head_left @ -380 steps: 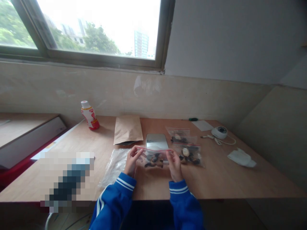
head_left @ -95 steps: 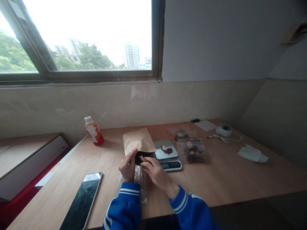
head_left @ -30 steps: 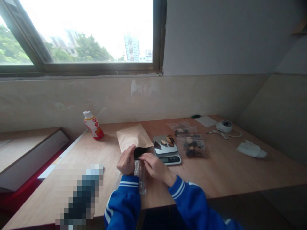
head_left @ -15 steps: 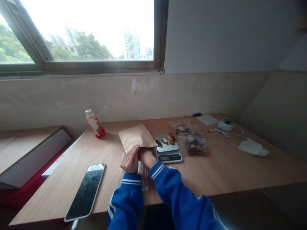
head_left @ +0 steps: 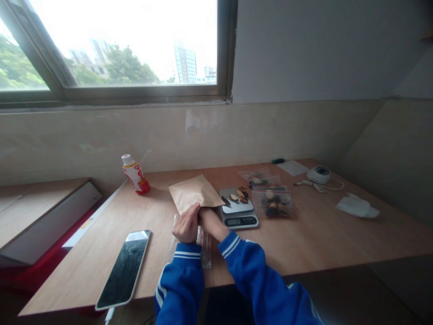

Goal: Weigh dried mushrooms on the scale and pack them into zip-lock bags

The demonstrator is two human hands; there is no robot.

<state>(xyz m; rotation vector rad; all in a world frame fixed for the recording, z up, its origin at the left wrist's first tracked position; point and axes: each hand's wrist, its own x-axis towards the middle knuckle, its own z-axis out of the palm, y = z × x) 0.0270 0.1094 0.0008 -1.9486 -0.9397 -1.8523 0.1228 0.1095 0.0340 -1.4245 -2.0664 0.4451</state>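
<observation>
A brown paper pouch lies on the wooden desk with its mouth toward me. My left hand pinches the near edge of the pouch's mouth. My right hand is pushed inside the pouch up to the wrist, so its fingers are hidden. To the right of the pouch stands a small digital scale with a few dark and pale pieces on its plate. An empty clear zip bag lies under my wrists.
Clear zip bags of mixed pieces lie right of the scale. A phone rests near the front left edge. A small drink bottle stands at the back left. A round white device with a cable and a crumpled tissue are at the right.
My right hand has gone from the pouch's mouth to deep inside it. My left hand keeps hold of the pouch's edge. More pieces lie on the scale than three seconds ago.
</observation>
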